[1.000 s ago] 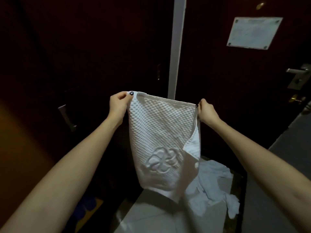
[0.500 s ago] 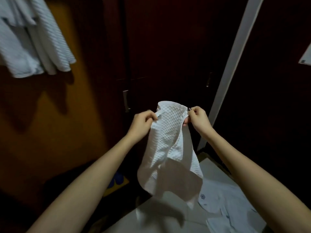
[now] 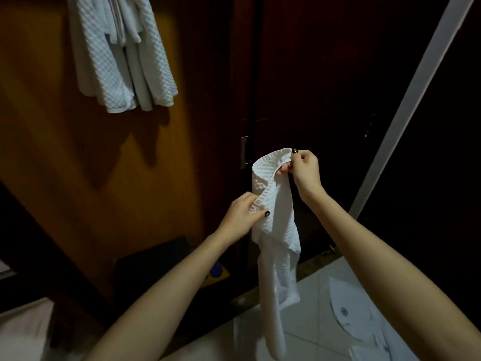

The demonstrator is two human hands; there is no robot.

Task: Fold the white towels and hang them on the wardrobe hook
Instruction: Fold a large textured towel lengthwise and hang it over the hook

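A white waffle-textured towel [image 3: 277, 230] hangs folded lengthwise between both hands in front of the dark wardrobe doors. My right hand [image 3: 303, 169] pinches its upper corner, raised. My left hand [image 3: 243, 213] grips the top edge lower down and nearer to me. The towel's tail drops toward the floor. Up at the top left, several white towels [image 3: 122, 53] hang against the orange-lit wardrobe side; the hook itself is out of view.
More white cloth [image 3: 348, 308] lies on the pale tiled floor [image 3: 307, 334] at the lower right. A dark wardrobe door with a metal handle [image 3: 244, 152] is behind the hands. A pale door frame [image 3: 416, 100] slants on the right. A yellow and blue object [image 3: 217, 273] lies low by the wardrobe.
The towel was spread wide between both hands; now its corners are brought together and it hangs narrow. My view has swung left, bringing the hanging towels into sight.
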